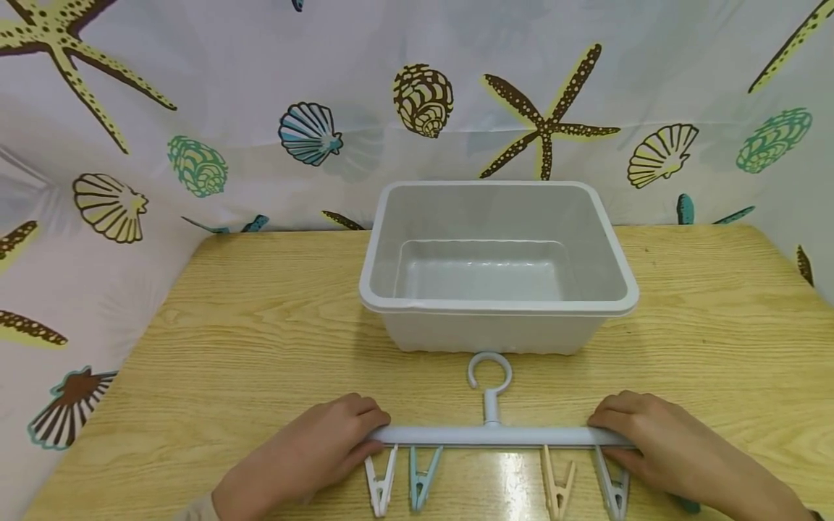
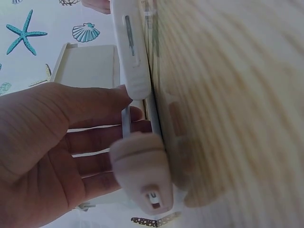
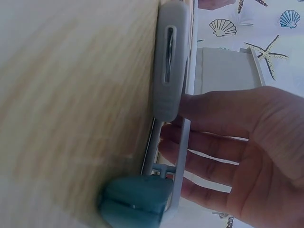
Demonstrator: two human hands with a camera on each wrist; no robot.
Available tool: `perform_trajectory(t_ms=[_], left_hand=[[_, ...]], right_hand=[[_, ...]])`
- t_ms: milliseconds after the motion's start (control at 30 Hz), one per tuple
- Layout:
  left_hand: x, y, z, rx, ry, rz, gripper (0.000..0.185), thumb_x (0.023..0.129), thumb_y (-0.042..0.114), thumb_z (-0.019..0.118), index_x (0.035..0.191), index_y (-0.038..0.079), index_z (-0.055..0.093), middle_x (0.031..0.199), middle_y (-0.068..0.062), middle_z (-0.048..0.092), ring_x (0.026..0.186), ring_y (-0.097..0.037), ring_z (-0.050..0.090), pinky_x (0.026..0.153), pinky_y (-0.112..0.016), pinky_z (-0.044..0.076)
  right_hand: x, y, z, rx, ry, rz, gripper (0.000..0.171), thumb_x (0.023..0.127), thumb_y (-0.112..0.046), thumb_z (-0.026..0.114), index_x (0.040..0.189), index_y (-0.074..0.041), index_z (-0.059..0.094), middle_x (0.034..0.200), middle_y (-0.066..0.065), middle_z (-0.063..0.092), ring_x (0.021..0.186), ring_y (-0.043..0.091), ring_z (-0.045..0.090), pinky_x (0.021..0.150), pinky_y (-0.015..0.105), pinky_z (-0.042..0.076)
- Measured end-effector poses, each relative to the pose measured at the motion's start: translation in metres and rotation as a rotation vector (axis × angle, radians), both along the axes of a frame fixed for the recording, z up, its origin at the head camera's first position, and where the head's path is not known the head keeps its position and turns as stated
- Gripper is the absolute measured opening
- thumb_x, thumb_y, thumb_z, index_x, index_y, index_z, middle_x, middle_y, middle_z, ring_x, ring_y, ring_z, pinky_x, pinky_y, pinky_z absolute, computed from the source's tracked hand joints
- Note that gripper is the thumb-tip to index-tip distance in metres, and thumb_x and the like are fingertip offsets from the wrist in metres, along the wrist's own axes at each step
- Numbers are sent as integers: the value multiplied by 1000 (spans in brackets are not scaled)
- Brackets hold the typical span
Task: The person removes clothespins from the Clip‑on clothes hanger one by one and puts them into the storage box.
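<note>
Your left hand (image 1: 319, 452) and your right hand (image 1: 658, 441) are both bare, without gloves, rings or a watch. At your left wrist only a small edge of a light beige sleeve (image 1: 198, 509) is visible.

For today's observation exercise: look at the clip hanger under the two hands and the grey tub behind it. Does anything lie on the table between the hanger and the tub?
Nothing visible does. The clip hanger lies flat, left hand and right hand on its ends; its hook nearly reaches the tub, with only bare table between.
</note>
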State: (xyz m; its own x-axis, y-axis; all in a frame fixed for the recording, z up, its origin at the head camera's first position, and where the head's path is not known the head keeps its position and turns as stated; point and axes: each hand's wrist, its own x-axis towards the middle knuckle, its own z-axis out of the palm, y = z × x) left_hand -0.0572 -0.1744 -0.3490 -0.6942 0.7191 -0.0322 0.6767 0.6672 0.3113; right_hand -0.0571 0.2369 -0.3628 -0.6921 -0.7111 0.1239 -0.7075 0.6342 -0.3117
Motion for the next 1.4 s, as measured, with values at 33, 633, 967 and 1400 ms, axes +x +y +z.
perform_trajectory(t_ms=[33, 633, 967, 1400], left_hand=[[0, 0, 0, 2, -1, -1, 16, 91, 15, 67, 103, 6, 67, 94, 0, 64, 82, -8, 59, 67, -24, 51], [0, 2, -3, -17, 5, -21, 10, 91, 13, 67, 98, 6, 64, 86, 3, 58, 74, -6, 54, 62, -23, 49], [1, 1, -3, -19, 39, -30, 9, 90, 13, 68, 93, 8, 62, 82, 6, 54, 71, -4, 51, 60, -22, 47], [4, 0, 5, -27, 13, 21, 11, 90, 14, 68, 89, 9, 58, 79, 8, 49, 66, -3, 45, 59, -21, 46]], right_hand=[[0, 0, 0, 1, 1, -1, 26, 75, -11, 81, 98, -11, 71, 97, -6, 66, 82, 9, 64, 66, 28, 54], [1, 0, -2, 17, 53, -39, 24, 73, -12, 82, 94, -16, 69, 90, -11, 64, 76, 4, 60, 60, 27, 51], [2, -2, 0, 48, 56, -89, 26, 72, -16, 84, 93, -19, 68, 90, -12, 64, 75, 3, 60, 58, 26, 50], [3, -3, 5, 35, -11, -104, 24, 75, -17, 82, 95, -19, 68, 93, -11, 65, 75, 1, 60, 57, 25, 50]])
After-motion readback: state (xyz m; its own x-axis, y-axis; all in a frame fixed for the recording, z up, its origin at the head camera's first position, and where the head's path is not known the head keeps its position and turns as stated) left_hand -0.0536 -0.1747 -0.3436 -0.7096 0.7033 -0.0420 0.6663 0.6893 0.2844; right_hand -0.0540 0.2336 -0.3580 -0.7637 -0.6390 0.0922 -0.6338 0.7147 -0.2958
